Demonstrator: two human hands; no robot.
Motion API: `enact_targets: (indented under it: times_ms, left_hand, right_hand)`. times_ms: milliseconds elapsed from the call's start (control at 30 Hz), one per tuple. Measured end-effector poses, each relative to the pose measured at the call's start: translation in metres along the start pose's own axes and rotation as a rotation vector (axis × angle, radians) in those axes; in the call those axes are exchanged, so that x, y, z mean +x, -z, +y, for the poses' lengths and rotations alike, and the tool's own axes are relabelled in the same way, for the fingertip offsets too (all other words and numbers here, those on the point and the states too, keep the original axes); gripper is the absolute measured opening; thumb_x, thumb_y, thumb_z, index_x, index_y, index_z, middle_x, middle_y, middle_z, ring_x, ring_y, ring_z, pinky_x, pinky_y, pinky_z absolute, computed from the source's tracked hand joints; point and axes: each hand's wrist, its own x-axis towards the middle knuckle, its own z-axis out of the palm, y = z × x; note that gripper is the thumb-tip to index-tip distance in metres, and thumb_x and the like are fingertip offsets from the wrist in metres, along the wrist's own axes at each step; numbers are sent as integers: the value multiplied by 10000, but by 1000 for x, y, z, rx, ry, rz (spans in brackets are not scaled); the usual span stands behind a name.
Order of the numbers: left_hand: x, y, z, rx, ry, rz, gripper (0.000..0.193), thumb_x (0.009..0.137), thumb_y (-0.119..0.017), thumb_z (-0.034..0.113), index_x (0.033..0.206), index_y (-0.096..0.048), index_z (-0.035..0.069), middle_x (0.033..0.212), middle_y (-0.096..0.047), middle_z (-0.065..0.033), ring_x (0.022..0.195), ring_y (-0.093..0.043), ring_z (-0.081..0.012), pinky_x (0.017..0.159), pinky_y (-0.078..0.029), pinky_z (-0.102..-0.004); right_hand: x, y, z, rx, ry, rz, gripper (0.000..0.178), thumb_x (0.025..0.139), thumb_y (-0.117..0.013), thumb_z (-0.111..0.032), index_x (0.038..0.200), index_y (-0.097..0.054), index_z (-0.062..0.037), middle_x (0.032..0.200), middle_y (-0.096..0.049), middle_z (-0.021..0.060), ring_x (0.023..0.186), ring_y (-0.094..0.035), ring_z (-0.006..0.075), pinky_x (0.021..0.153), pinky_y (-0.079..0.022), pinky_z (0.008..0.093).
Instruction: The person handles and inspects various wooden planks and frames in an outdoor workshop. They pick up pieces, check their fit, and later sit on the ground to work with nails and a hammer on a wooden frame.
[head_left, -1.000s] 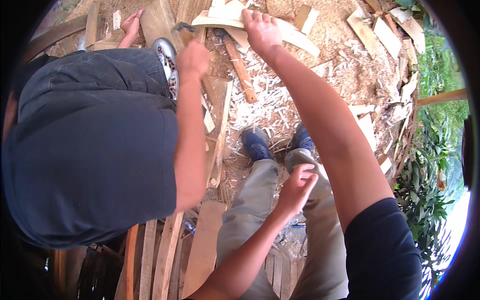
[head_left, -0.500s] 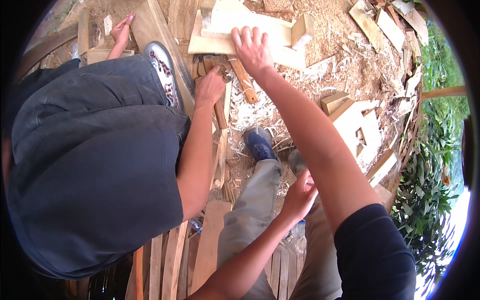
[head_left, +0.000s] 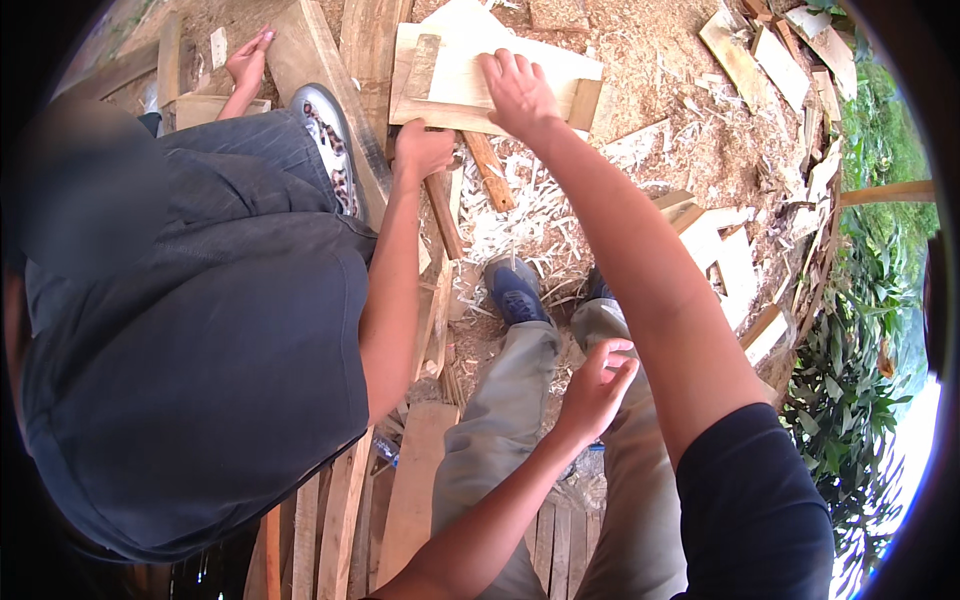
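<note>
My right hand (head_left: 522,98) reaches far forward, palm down, with its fingers spread over a pale wooden board (head_left: 465,75). A wooden strip (head_left: 422,66) crosses the board near its left end, and a small block (head_left: 585,104) sits at its right end. My left hand (head_left: 597,392) hovers over my knees, fingers loosely bent and apart, with nothing in it. A co-worker's hand (head_left: 424,152) is closed at the board's near left edge, beside a brown wooden bar (head_left: 442,215); whether it grips the board or the bar is hidden.
The co-worker (head_left: 200,370) crouches close on my left, a patterned shoe (head_left: 325,145) on a plank. Wood shavings (head_left: 510,225) cover the ground ahead. A brown wooden piece (head_left: 487,170) lies below the board. Offcuts (head_left: 735,60) lie to the right, long planks (head_left: 420,490) at lower left.
The board has tipped from a slant to lie flatter, its broad face showing more. My right hand has shifted slightly right on it. The co-worker's hand has moved up to the board's edge.
</note>
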Motion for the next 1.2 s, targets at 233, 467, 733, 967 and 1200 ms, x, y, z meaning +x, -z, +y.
enact_targets:
  times_ms: [233,467,733,967,1200]
  left_hand:
    - [-6,-1,13,-55,29,1,411,992,-583,321,1285,-543,37,1114,-676,-179,933,-674,-211,822,-518,-334]
    - [-50,23,-8,-93,137,122,398,955,-620,235,1295,-534,46,1082,-671,-134,845,-666,-162,658,-516,-287]
    - [-136,111,-40,165,59,243,382,939,-640,268,1257,-584,65,995,-709,-117,897,-701,-193,741,-532,-286]
    - [-232,109,-47,644,231,81,686,858,-704,460,1384,-493,73,1343,-533,-220,1256,-540,-332,1043,-433,-421]
    - [-251,51,-36,765,265,152,1050,741,-758,559,1516,-257,58,1519,-290,-248,1372,-374,-437,1105,-375,-481]
  right_hand:
    - [-37,9,1,145,-72,166,638,819,-718,-143,1367,-402,-64,1292,-478,181,1210,-504,331,1004,-438,458]
    - [-253,37,-5,610,-186,89,233,819,-624,-36,1038,-543,-31,1026,-532,185,976,-544,390,866,-458,482]
    - [-430,88,85,404,-439,-925,269,804,-642,-105,1072,-640,-131,1050,-689,181,1035,-656,359,897,-515,455]
    - [-372,103,86,456,-575,-694,286,834,-559,-100,1109,-638,-90,1035,-695,220,1003,-662,393,901,-513,476]
    - [-266,92,27,1122,-732,-533,381,885,-652,-272,1192,-591,-55,1026,-687,174,896,-686,337,816,-550,443]
